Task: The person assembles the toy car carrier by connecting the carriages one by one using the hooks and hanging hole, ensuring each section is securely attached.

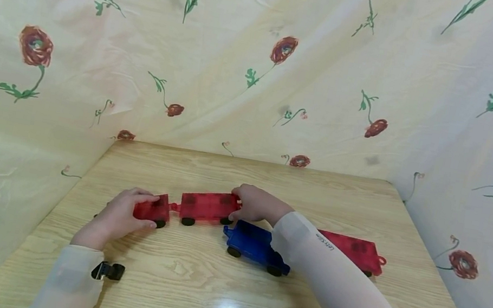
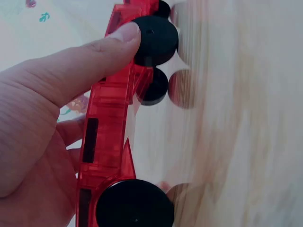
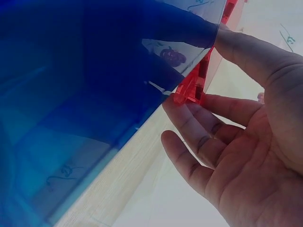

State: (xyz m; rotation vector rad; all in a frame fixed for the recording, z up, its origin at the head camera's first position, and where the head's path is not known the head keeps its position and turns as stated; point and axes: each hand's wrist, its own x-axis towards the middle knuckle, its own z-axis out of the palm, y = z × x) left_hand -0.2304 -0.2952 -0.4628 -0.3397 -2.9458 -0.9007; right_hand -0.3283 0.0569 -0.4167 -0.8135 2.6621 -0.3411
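Red truck [image 1: 151, 210] and red trailer [image 1: 207, 206], standing end to end on a wood-grained bench [image 1: 181, 297], left of its centre. A red link spans the space between them; whether it is hooked cannot be told. The left hand [image 1: 119, 214] grips the truck, covering its front part; the right hand [image 1: 262, 205] grasps the trailer by its right end, thumb and fingers on opposite sides. A blue truck [image 1: 253, 242] stands just in front of that end, set obliquely, near the right sleeve [image 1: 334, 271]. Farther right, a second red trailer [image 1: 358, 252] lies partly hidden by the sleeve, its end loop exposed.

Edges: a strip of open wood separates the vehicles from the far edge; broader room extends in front of them. The left hand is nearest the left edge. Flower-printed cloth [image 1: 223, 62] rises behind the bench and along both sides.

Comparison of views: the left wrist view shows the thumb [image 2: 106, 56] lying against a black wheel [image 2: 156, 40], a contact indistinct from the head. The right wrist view exposes the right palm and fingers beside the translucent blue body, which fills much of that view.
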